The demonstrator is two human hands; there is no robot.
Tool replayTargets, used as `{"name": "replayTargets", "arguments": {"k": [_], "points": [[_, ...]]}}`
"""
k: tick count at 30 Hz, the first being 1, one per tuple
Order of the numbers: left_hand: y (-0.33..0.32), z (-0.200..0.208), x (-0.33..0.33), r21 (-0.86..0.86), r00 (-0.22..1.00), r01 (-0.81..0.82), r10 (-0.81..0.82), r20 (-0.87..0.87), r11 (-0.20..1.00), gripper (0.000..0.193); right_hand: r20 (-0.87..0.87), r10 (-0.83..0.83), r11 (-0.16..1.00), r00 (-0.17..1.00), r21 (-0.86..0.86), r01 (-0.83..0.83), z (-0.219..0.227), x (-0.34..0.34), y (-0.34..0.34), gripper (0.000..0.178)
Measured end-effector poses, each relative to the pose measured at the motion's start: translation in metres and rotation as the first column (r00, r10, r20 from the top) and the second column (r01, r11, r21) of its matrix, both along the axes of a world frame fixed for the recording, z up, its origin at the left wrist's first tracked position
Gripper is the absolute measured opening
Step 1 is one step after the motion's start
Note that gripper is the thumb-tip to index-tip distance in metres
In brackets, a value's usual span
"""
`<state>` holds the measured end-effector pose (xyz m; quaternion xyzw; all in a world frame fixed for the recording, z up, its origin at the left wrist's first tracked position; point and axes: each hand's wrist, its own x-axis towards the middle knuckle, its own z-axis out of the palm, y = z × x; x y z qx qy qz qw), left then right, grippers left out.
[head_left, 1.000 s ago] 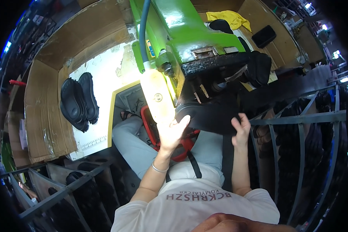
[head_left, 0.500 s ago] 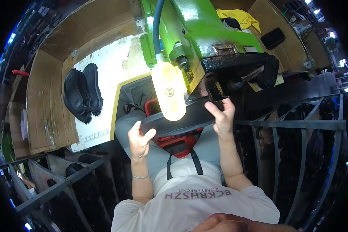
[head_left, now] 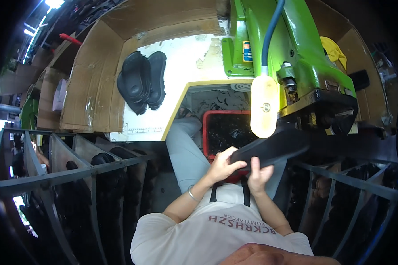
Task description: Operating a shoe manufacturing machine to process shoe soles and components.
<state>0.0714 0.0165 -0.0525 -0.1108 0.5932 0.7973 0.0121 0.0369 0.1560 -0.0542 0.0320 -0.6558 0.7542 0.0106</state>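
A long black shoe sole (head_left: pixel 274 148), slightly smeared by motion, is held at a slant over my lap, its far right end reaching below the green machine. My left hand (head_left: pixel 223 167) grips its near left end, thumb on the near side and fingers behind. My right hand (head_left: pixel 258 176) is close beside it at the near edge, thumb raised against the sole and the other fingers curled; it is a little blurred. On the white tabletop (head_left: pixel 185 62) to the left lie several black soles (head_left: pixel 139 81), partly overlapping.
The green machine (head_left: pixel 303 39) and a lit lamp (head_left: pixel 264 106) on a blue cable stand just beyond the sole. Below the table cutout is a red bin (head_left: pixel 204 132) with dark scraps. Cardboard walls (head_left: pixel 93 75) edge the table. Metal racks (head_left: pixel 75 172) flank me; a yellow cloth (head_left: pixel 334 51) lies far right.
The view has shifted, so the table appears further right. My right hand has left the sole's far right end by the machine and come near my left hand; the sole now slants.
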Motion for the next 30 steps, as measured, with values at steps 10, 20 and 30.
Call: {"name": "replayTargets", "arguments": {"k": [10, 20, 30], "points": [[-0.254, -0.001, -0.066, -0.963, 0.783, 0.114, 0.619, -0.063, -0.242, 0.044, -0.341, -0.585, 0.741, 0.736, 0.144, 0.656, 0.073, -0.163, 0.214, 0.031], [-0.234, -0.019, -0.086, -0.939, 0.680, -0.277, 0.648, -0.342, -0.205, 0.035, -0.402, -0.566, 0.284, 0.720, 0.724, 0.628, 0.035, -0.286, 0.323, 0.062], [-0.081, 0.071, -0.005, -0.702, 0.955, -0.273, 0.097, -0.280, 0.658, 0.049, 0.205, -0.013, 1.000, 0.979, -0.011, 0.016, -0.004, -0.087, 0.103, 0.052]]}}
